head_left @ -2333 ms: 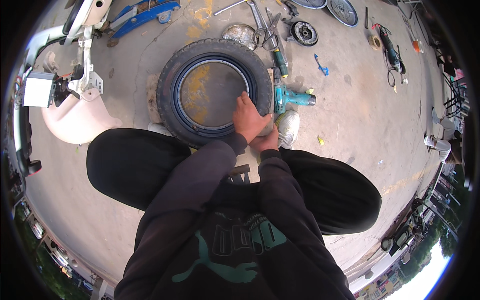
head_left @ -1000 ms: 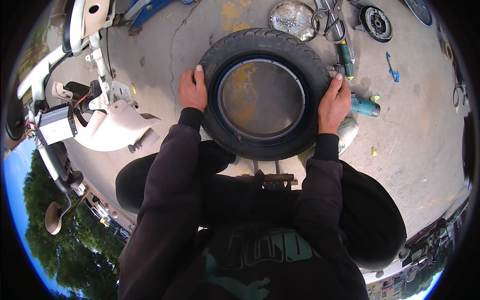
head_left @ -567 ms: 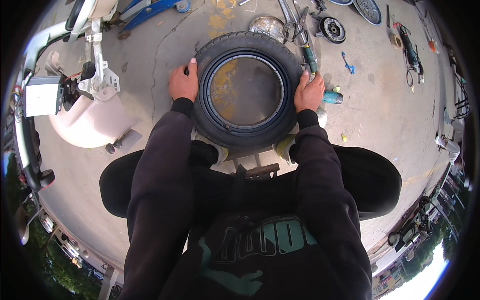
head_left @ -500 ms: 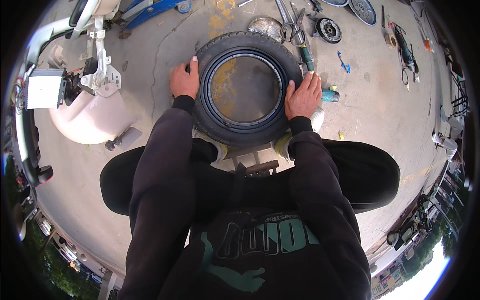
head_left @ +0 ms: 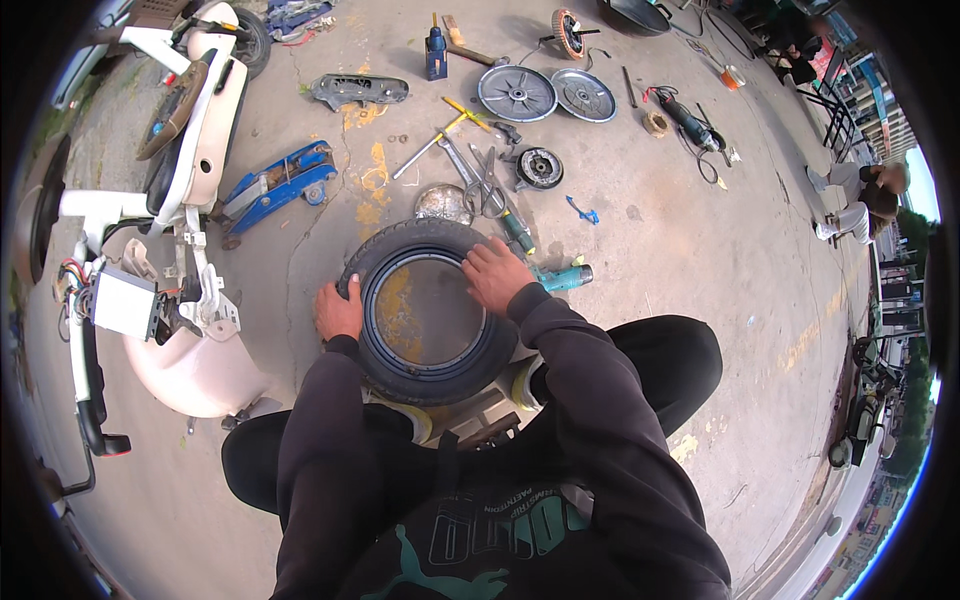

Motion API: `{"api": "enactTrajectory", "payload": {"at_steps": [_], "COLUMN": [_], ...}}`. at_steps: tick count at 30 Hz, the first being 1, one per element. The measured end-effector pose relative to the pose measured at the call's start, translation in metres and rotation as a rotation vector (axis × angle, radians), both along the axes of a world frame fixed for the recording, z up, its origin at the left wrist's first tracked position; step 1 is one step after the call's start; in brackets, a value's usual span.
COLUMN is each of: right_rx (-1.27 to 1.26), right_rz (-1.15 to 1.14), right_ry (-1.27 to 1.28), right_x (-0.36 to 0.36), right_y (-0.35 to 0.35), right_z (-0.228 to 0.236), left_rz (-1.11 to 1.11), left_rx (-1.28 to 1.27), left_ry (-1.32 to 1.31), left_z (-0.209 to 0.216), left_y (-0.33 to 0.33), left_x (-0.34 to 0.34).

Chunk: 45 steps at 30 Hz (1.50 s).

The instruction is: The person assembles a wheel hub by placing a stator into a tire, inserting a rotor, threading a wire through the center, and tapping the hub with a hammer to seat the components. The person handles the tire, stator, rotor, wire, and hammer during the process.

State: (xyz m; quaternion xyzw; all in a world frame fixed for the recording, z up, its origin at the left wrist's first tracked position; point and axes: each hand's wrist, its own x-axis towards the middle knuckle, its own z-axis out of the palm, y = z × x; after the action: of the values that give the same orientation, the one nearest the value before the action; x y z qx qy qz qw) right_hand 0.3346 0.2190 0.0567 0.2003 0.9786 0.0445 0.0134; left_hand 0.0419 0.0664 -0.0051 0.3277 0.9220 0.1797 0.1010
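Observation:
A black tire (head_left: 372, 375) with a dark metal rim ring (head_left: 370, 318) inside it lies between my shoes, and the floor shows through its open middle. My left hand (head_left: 338, 312) grips the tire's left side, thumb on the sidewall and fingers around the outer edge. Across the upper right sidewall rests my right hand (head_left: 497, 280), its bent fingers pressed on the rubber close to the rim. Just beyond the tire lie a round rusty metal piece (head_left: 444, 204), large scissors (head_left: 490, 190) and a green-handled tool (head_left: 519, 232). A teal power tool (head_left: 565, 277) lies right of my right hand.
A partly stripped white scooter (head_left: 190, 375) and a blue jack (head_left: 280, 187) stand at left. Farther off are two silver hub covers (head_left: 517, 93), a brake drum (head_left: 540, 168), a T-shaped wrench (head_left: 440, 135), a blue bottle (head_left: 436, 55) and an angle grinder (head_left: 690, 122). People sit at far right.
My view has tilted up and turned, showing more floor ahead. My right hand has moved from the tire's outer right edge to its upper right sidewall. My left hand keeps its hold.

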Motion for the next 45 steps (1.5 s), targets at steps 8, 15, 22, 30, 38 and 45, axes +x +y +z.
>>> {"api": "enactTrajectory", "payload": {"at_steps": [8, 15, 22, 30, 38, 45], "right_rx": [-0.508, -0.598, -1.314, -1.321, -1.042, -1.395], "right_rz": [-0.998, -1.113, -1.205, -1.054, -1.347, -1.287], "right_ry": [0.022, 0.206, 1.079, 1.287, 1.05, 1.5], "right_x": [0.062, 0.117, 0.078, -0.034, -0.065, -0.065], "right_y": [0.218, 0.347, 0.446, 0.595, 0.732, 0.787], "right_z": [0.012, -0.036, -0.035, -0.058, -0.118, -0.125], "left_rz": [-0.163, -0.404, -0.187, -0.102, -0.113, -0.128], "left_rx": [0.227, 0.005, -0.031, -0.03, -0.041, -0.053], "left_ry": [0.351, 0.04, 0.069, 0.343, 0.253, 0.24], "left_z": [0.011, -0.013, -0.124, -0.152, -0.142, -0.141], "left_y": [0.078, 0.242, 0.328, 0.372, 0.373, 0.375], "left_x": [0.005, 0.005, -0.003, -0.001, -0.004, -0.002]}}
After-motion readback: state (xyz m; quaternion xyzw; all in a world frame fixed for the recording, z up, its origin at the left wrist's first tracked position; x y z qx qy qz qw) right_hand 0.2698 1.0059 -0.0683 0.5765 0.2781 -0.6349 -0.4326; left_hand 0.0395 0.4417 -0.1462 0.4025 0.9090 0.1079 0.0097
